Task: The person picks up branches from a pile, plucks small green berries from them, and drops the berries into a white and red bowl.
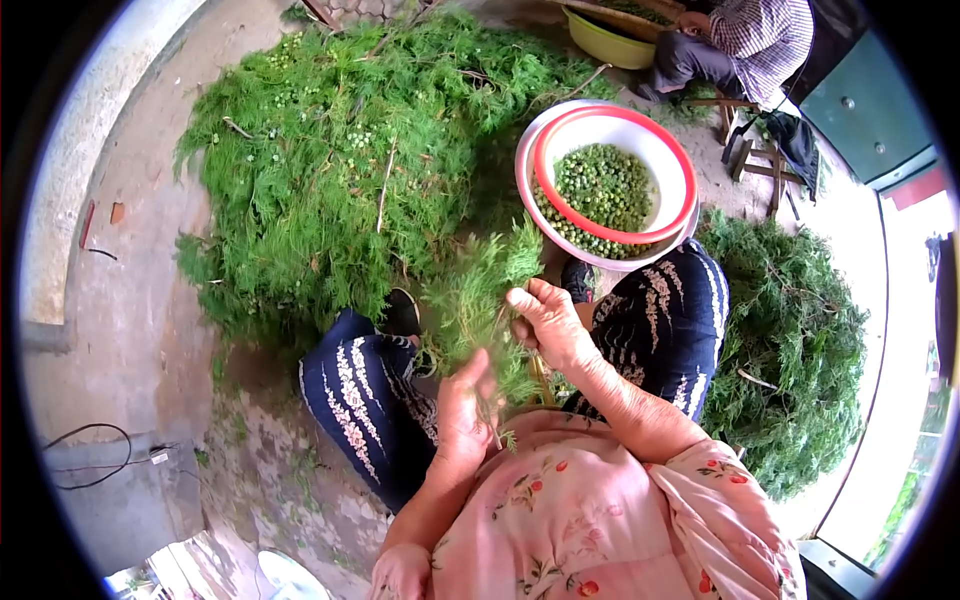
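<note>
And here you are, seated low with knees spread, a green sprig up between your two hands, right over the gap between your legs. Your right hand has it pinched, thumb and curled fingers closed together on the sprig's right side. Your left hand is lower down, by the stem end, its fingertips smeared with blur against the leaves; whether those fingers are clamped on the stem or only resting there, I can't tell. Straight ahead of your left knee spreads the big pile of greenery, feathery and bright, a bare stick lying across it. Just beyond your right knee, there's the red-rimmed bowl, tilted inside a wider basin, with small round green fruits in the bowl and more showing in the basin below its rim. Out to your right, a second heap of greenery lies beside your patterned trousers. And up at the far right, another person in a checked shirt sits next to a yellow-green tub, near a low wooden stool.
</note>
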Tool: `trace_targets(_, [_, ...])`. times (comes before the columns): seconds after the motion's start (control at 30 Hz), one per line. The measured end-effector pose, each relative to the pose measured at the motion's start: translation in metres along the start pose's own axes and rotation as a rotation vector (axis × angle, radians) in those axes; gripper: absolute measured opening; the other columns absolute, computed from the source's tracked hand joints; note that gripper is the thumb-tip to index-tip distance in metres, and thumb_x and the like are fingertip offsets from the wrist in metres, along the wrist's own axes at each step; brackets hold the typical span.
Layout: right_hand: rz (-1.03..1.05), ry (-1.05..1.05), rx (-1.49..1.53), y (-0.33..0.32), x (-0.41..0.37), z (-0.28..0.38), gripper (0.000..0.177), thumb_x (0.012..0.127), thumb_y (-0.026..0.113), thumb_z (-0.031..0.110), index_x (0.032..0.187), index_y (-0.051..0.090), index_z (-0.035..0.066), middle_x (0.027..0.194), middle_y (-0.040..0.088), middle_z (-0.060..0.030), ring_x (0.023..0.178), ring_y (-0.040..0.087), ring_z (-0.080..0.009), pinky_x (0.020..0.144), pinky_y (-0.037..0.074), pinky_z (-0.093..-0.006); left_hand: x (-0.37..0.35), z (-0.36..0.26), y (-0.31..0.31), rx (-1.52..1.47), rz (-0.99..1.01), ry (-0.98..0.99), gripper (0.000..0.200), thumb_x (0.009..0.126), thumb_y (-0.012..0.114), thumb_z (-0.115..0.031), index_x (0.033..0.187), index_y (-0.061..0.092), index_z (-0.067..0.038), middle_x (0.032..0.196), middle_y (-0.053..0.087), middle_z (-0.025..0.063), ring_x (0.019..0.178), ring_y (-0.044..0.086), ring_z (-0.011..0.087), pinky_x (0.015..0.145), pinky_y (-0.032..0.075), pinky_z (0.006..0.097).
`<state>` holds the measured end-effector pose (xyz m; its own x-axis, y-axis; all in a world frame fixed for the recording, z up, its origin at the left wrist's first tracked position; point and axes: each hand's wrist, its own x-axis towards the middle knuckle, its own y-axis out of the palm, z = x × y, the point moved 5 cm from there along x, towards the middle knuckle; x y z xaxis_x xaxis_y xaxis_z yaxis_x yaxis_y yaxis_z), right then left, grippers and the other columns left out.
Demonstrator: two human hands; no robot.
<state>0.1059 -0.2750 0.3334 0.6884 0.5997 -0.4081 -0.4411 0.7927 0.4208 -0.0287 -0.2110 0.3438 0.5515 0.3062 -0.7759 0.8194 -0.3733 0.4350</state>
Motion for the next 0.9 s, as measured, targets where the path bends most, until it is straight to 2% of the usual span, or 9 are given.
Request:
trace_targets(0.1, [-0.158,0.092,0.386,-0.016,0.006,0.004,0.018,0.088,0.058,0.022,0.077,0.050,0.010,0.056,0.049,0.0017,0.042,0.040,-0.0058,0.037,0.030,-0.0196,-0.002,0.002,-0.005,-0.024,0.039,-0.013,0.015,0.085,0.060,-0.028,0.084,0.055,-0.014,0.051,0.038,-0.0062,0.036,0.033,0.0095,0.033,0.028,0.0211])
trace_targets(0.2, [-0.065,0.016,0.311,-0.025,0.011,0.010,0.012,0.088,0.056,0.019,0.082,0.053,0.009,0.062,0.055,-0.0020,0.046,0.046,-0.0082,0.039,0.035,-0.0201,-0.006,-0.002,-0.008,-0.007,0.018,-0.047,0.015,0.086,0.059,-0.030,0.085,0.056,-0.015,0.050,0.038,-0.0068,0.038,0.036,0.0095,0.035,0.029,0.0214])
trace_targets(0.23, [-0.043,0.032,0.280,-0.023,0.007,0.011,0.010,0.088,0.056,0.018,0.084,0.054,0.009,0.064,0.057,-0.0034,0.048,0.048,-0.0091,0.040,0.036,-0.0203,-0.001,0.001,-0.018,-0.061,0.144,-0.027,0.034,0.083,0.062,-0.030,0.106,0.055,-0.006,0.085,0.059,0.0008,0.062,0.054,0.0083,0.045,0.041,0.0187])
trace_targets(0.3, [0.175,0.150,0.346,-0.011,0.000,-0.002,0.009,0.085,0.058,0.012,0.093,0.056,0.008,0.085,0.059,-0.0039,0.070,0.057,-0.0147,0.056,0.046,-0.0281,0.009,0.001,-0.014,-0.181,0.208,0.030,0.035,0.083,0.063,-0.030,0.107,0.055,-0.006,0.086,0.059,0.0011,0.064,0.054,0.0083,0.047,0.041,0.0195])
trace_targets(0.4, [0.167,0.241,0.190,0.000,-0.010,-0.022,0.022,0.086,0.059,0.019,0.106,0.056,0.009,0.093,0.059,0.0018,0.078,0.055,-0.0101,0.059,0.042,-0.0246,0.014,0.002,-0.011,-0.163,0.196,0.037,0.035,0.083,0.062,-0.030,0.107,0.055,-0.006,0.087,0.059,0.0012,0.066,0.054,0.0086,0.049,0.041,0.0200])
trace_targets(0.5, [0.325,0.092,-0.239,0.011,-0.017,-0.003,0.048,0.080,0.066,0.034,0.114,0.050,0.003,0.094,0.057,-0.0017,0.083,0.052,-0.0093,0.068,0.043,-0.0235,0.008,0.002,-0.008,-0.140,0.137,0.048,0.035,0.083,0.063,-0.030,0.107,0.055,-0.006,0.086,0.059,0.0008,0.061,0.053,0.0089,0.045,0.039,0.0194])
trace_targets(0.53, [0.269,-0.066,-0.343,0.014,-0.015,-0.003,0.062,0.077,0.067,0.044,0.115,0.047,0.000,0.094,0.056,-0.0037,0.083,0.051,-0.0108,0.071,0.044,-0.0240,0.003,0.000,-0.003,-0.131,0.016,0.015,0.015,0.085,0.059,-0.025,0.088,0.055,-0.011,0.054,0.044,-0.0039,0.043,0.044,0.0097,0.039,0.038,0.0229])
trace_targets(0.63, [0.080,-0.476,-0.633,0.025,-0.023,0.008,0.047,0.080,0.066,0.040,0.104,0.053,0.001,0.084,0.055,-0.0018,0.075,0.049,-0.0087,0.065,0.044,-0.0243,-0.004,0.000,0.004,-0.037,0.038,-0.030,0.015,0.085,0.060,-0.027,0.087,0.055,-0.013,0.051,0.042,-0.0044,0.038,0.040,0.0091,0.034,0.034,0.0216])
trace_targets(0.9, [-0.158,-0.233,0.027,0.017,-0.018,-0.015,0.017,0.088,0.058,0.021,0.084,0.058,0.004,0.075,0.057,0.0012,0.066,0.047,-0.0065,0.062,0.041,-0.0220,0.006,0.008,0.005,-0.275,0.151,-0.030,0.016,0.086,0.058,-0.025,0.089,0.056,-0.009,0.059,0.049,-0.0012,0.042,0.043,0.0113,0.037,0.035,0.0234])
